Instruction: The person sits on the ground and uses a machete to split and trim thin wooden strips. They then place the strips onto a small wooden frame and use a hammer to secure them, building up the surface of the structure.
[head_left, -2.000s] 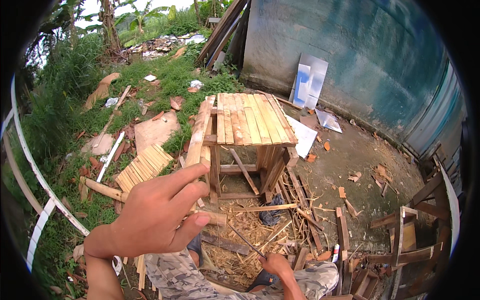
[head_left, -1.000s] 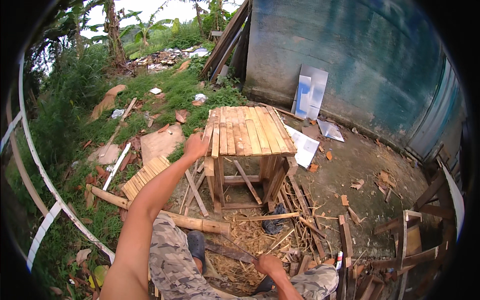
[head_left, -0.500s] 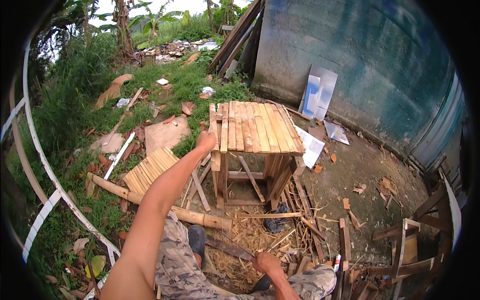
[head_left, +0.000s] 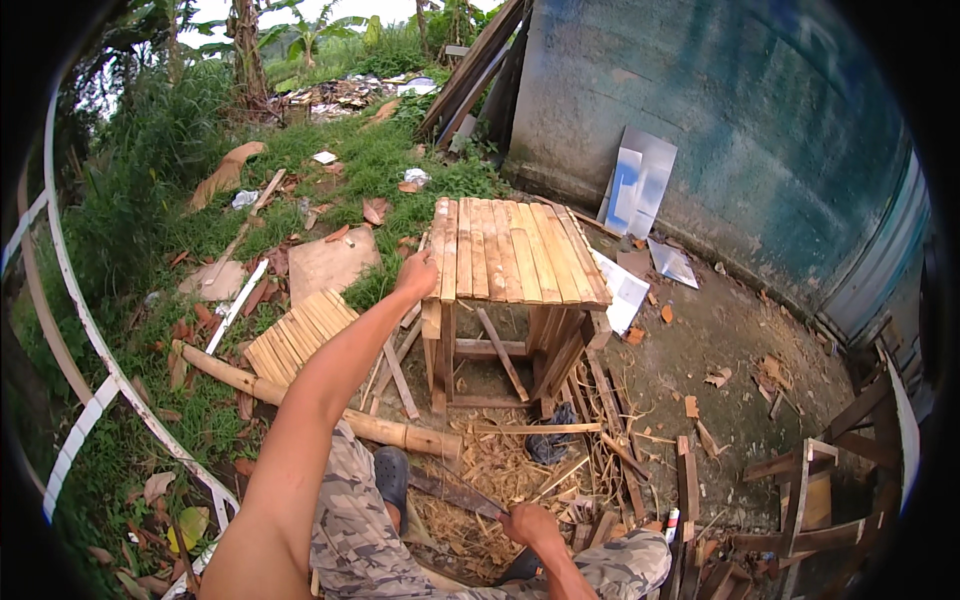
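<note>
Left hand (head_left: pixel 416 275) closed on left edge of slatted bamboo stool (head_left: pixel 515 250), standing upright on dirt near wall (head_left: pixel 720 110). Right hand (head_left: pixel 527 522) grips 1 machete (head_left: pixel 455 492), low by knee. Open dirt right of stool; 1 bamboo pole (head_left: pixel 310 400) lies left.

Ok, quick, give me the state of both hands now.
Left hand: closed on the edge of the slatted wooden table.
Right hand: closed around the handle of a long blade.

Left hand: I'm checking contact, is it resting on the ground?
No, the left hand is raised to the near left corner of the slatted wooden table, well above the ground.
</note>
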